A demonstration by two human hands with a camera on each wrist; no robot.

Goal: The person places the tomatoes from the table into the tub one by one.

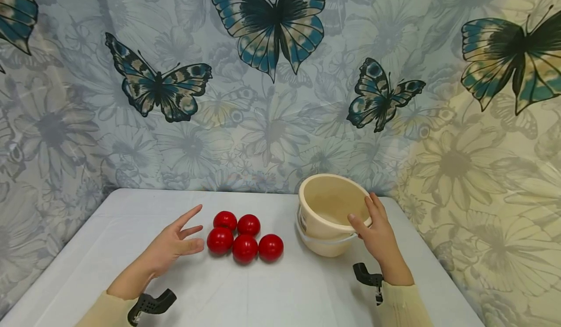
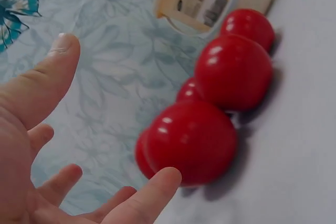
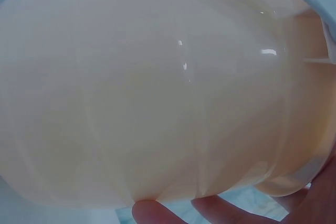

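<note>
Several glossy red balls [image 1: 245, 248] sit close together on the white table. Just left of them, my left hand [image 1: 177, 239] is held with its fingers spread and its thumb apart, holding nothing. In the left wrist view, one fingertip overlaps a red ball [image 2: 191, 140]; the head view shows a small gap. A cream bucket [image 1: 324, 242] with a pale handle stands upright to the right of the balls. My right hand [image 1: 378, 232] grips its right rim, thumb over the edge and fingers along the outside. The bucket's wall [image 3: 147, 98] fills most of the right wrist view.
A white cloth covers the table [image 1: 289, 298]. Behind it and at both sides hangs a fabric backdrop [image 1: 271, 132] printed with flowers and butterflies. The bucket stands near the table's back right corner. A printed label [image 2: 202, 6] shows on the bucket's side.
</note>
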